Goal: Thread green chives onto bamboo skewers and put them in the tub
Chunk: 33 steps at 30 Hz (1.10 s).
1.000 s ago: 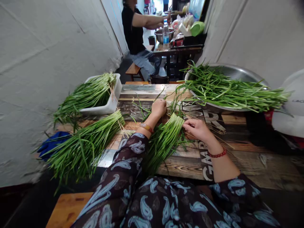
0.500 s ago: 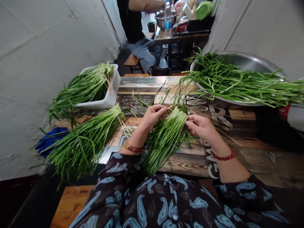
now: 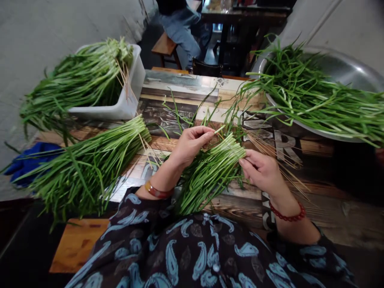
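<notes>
Left hand point(image 3: 192, 145) pinches a stalk point(image 3: 221, 129) beside the central bundle point(image 3: 210, 172). Right hand point(image 3: 261, 167) touches the central bundle's cut end, grip unclear.

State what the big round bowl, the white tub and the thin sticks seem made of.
Bowl: metal, probably stainless steel, smooth; a bright glint sits on its inner wall.
White tub: likely plastic, dull sheen; moulded-looking rounded rim.
Thin sticks: bamboo or wood, seemingly unfinished; pale tan; which one, I cannot tell.

Left hand point(image 3: 190, 146) drawn back toward body, pale stalk point(image 3: 220, 129) now jutting from fingers point(image 3: 205, 138).
</notes>
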Tool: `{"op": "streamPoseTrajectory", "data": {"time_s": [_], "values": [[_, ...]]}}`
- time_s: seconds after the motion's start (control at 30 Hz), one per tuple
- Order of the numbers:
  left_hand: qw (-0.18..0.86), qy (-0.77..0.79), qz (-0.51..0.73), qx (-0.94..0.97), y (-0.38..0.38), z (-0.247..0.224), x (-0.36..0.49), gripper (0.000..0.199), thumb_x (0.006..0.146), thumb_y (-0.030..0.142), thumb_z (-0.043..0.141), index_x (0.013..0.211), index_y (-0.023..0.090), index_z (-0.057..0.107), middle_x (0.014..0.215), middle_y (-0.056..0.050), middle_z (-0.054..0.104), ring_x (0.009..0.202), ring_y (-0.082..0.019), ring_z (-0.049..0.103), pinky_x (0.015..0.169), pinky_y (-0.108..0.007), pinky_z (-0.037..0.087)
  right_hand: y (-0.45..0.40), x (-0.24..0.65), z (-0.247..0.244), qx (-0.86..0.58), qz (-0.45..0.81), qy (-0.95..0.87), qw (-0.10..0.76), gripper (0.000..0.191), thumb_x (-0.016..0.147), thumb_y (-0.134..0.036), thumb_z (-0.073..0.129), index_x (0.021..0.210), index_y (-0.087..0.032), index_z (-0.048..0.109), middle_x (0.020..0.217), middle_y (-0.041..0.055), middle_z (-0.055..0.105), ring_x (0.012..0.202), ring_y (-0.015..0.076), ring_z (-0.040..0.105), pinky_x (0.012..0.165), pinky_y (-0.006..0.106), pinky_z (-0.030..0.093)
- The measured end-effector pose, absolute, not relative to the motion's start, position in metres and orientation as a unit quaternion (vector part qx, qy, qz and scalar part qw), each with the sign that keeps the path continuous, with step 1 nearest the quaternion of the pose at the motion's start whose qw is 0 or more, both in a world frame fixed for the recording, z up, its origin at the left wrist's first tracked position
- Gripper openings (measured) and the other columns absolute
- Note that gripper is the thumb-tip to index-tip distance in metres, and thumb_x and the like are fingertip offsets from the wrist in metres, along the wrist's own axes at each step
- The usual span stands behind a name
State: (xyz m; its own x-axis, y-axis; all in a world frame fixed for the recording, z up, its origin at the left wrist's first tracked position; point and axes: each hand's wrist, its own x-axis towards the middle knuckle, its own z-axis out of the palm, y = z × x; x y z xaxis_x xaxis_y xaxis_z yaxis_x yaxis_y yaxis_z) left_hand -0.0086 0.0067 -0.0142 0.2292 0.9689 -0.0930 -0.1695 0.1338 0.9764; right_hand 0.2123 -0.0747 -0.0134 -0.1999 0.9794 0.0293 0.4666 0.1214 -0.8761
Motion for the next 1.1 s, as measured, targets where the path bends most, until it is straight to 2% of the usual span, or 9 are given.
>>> {"op": "streamPoseTrajectory", "data": {"time_s": [0.47, 1.1], "values": [[0.598, 0.422, 0.486, 0.478, 0.0028, -0.0049, -0.0058, 0.022, 0.067, 0.034, 0.082, 0.070, 0.015, 0.071, 0.066, 0.001, 0.061, 0.059, -0.008, 0.047, 0.057, -0.022, 0.037, -0.0771, 0.2054, -0.0068, -0.547, 0.370, -0.677, 0.324, 0.024, 0.096, -0.028, 0.051, 0.105, -0.015, 0.068, 0.051, -0.0051, 0.053, 0.038, 0.0075, 0.044, 0.041, 0.021, 0.035], [0.592, 0.433, 0.492, 0.469, 0.0025, -0.0050, -0.0059, 0.019, 0.067, 0.031, 0.080, 0.072, 0.016, 0.070, 0.069, 0.001, 0.062, 0.060, -0.008, 0.049, 0.059, -0.021, 0.039, -0.0771, 0.2040, -0.0065, -0.548, 0.374, -0.676, 0.320, 0.025, 0.095, -0.031, 0.050, 0.100, -0.017, 0.071, 0.050, -0.0040, 0.053, 0.041, 0.0098, 0.044, 0.047, 0.024, 0.038]]}}
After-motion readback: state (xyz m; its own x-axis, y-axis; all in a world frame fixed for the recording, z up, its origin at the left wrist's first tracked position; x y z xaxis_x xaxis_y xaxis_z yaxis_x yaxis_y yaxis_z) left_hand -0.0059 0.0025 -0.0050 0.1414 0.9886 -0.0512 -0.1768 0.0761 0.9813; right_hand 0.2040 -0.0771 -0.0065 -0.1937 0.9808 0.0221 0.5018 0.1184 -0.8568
